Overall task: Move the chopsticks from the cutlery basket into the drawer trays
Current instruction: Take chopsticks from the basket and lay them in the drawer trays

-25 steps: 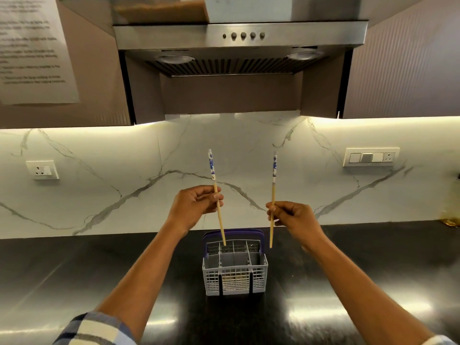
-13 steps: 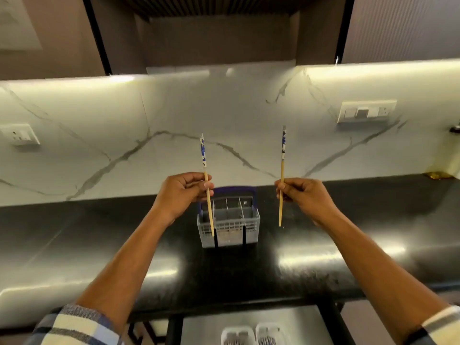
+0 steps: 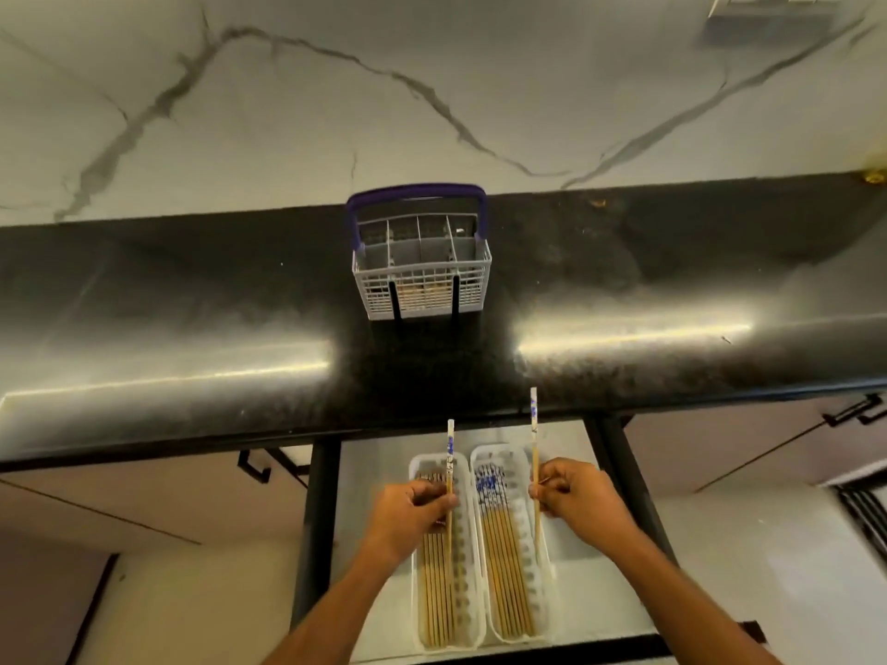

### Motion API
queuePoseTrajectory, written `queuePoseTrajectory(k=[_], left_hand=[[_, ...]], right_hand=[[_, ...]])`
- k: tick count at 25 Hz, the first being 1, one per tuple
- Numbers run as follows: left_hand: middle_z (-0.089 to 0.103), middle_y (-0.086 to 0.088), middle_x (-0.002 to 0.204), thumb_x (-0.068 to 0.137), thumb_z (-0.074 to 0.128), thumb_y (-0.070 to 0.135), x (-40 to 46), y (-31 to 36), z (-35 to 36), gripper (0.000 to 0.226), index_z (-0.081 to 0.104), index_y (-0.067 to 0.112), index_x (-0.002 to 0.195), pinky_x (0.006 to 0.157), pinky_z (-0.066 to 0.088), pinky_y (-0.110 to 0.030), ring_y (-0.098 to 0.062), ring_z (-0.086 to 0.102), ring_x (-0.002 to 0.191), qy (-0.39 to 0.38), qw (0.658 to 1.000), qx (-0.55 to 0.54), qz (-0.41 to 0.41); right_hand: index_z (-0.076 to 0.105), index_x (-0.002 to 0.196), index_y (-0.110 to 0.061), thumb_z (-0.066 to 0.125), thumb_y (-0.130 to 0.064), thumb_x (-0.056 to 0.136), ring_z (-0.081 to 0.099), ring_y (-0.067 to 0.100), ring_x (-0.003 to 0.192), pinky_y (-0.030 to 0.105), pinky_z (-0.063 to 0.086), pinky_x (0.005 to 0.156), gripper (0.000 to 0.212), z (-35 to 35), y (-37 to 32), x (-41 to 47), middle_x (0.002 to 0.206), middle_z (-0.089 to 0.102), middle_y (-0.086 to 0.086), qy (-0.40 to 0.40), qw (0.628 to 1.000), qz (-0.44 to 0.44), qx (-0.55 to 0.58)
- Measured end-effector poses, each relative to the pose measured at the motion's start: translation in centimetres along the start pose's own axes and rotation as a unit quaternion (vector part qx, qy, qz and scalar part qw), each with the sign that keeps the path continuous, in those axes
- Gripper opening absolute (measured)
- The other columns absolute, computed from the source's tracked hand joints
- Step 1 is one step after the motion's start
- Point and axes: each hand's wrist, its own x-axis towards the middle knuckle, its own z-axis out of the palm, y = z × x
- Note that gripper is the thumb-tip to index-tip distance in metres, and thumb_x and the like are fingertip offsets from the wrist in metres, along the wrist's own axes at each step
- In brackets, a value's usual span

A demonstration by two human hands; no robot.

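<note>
The grey cutlery basket (image 3: 421,276) with a purple handle stands on the black counter. Below it an open drawer holds two white trays side by side, the left tray (image 3: 415,472) and the right tray (image 3: 513,453), each with several chopsticks lying in it. My left hand (image 3: 408,520) pinches one chopstick (image 3: 450,453) above the left tray. My right hand (image 3: 583,506) pinches another chopstick (image 3: 533,424) over the right tray. Both chopsticks have blue-patterned tops pointing toward the counter.
The black counter (image 3: 192,338) runs across the view, with its front edge just above the drawer (image 3: 365,472). A marble wall rises behind it. Cabinet fronts with black handles (image 3: 849,415) flank the drawer on both sides.
Both hands came down from above the basket to the open drawer, each still holding its chopstick. My view tilted down, so the trays now show.
</note>
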Motion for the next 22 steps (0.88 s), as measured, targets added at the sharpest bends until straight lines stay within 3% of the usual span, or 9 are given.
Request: queuePoseTrajectory(k=[5,11,17,22], left_hand=[[0.077,0.002,0.077,0.086,0.074,0.015,0.7,-3.9,2.7,0.005,0.078,0.019,0.086,0.07,0.063,-0.034,-0.015,0.074,0.07,0.069,0.992,0.098,-0.034],[0.075,-0.002,0.076,0.087,0.071,0.013,2.4,-5.8,4.7,0.015,0.074,0.021,0.075,0.067,0.063,-0.039,-0.02,0.074,0.067,0.102,0.978,0.156,-0.096],[0.073,-0.004,0.08,0.086,0.072,0.025,4.2,-6.6,6.0,0.01,0.073,0.015,0.084,0.072,0.06,-0.032,-0.02,0.071,0.074,0.091,0.95,0.261,-0.147],[0.072,-0.003,0.093,0.089,0.069,0.018,5.4,-6.9,6.8,0.008,0.07,0.018,0.096,0.077,0.061,-0.034,-0.019,0.07,0.083,0.097,0.936,0.305,-0.144]], right_hand=[[0.068,0.087,-0.017,0.066,-0.02,0.094,0.07,0.014,0.069,0.028,0.06,0.068,0.007,4.0,2.1,-0.6,0.079,0.073,0.0,0.02,0.988,0.09,-0.123],[0.065,0.105,-0.011,0.055,-0.027,0.099,0.064,0.018,0.078,0.028,0.056,0.073,0.02,7.0,3.1,0.4,0.098,0.071,0.006,0.015,0.958,0.15,-0.244],[0.059,0.122,-0.009,0.053,-0.016,0.099,0.068,0.021,0.104,0.028,0.055,0.086,0.025,8.9,3.1,2.2,0.117,0.067,0.008,-0.018,0.93,0.17,-0.325],[0.056,0.126,-0.006,0.053,-0.017,0.099,0.067,0.02,0.108,0.027,0.055,0.087,0.029,9.9,2.7,3.6,0.121,0.066,0.01,-0.043,0.916,0.18,-0.357]])
